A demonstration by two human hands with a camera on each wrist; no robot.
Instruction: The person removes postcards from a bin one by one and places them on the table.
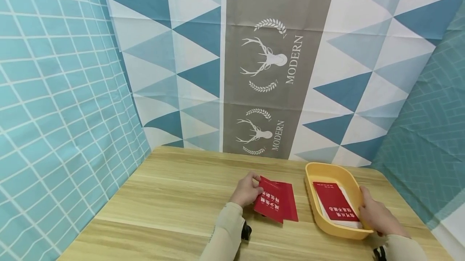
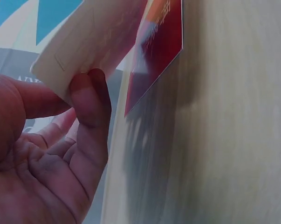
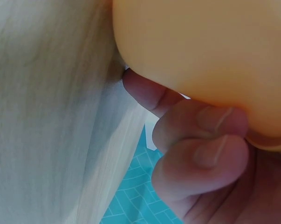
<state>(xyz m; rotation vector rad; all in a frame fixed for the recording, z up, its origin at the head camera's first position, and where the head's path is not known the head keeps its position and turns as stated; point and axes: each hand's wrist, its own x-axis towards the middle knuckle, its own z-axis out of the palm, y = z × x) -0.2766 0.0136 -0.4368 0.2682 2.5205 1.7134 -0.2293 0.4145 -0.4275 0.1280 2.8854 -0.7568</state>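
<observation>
Pinching the red card (image 1: 269, 201) left of the yellow tray (image 1: 338, 232), the left hand (image 1: 247, 189) is clamping its edge with the fingers; the right hand (image 1: 379, 214) is gripping the tray's side. Keeping the pinch light should be preventing creases.

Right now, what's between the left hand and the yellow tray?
In the head view: the red card the left hand pinches, then another red piece partly covered by it, then a bare strip of table before the tray.

Left hand (image 1: 247, 190): thumb and finger pinched; left forearm (image 1: 226, 232) reaching forward. Right hand (image 1: 380, 215): fingers (image 3: 201, 158) curled, right forearm (image 1: 405, 248) angled inward.
</observation>
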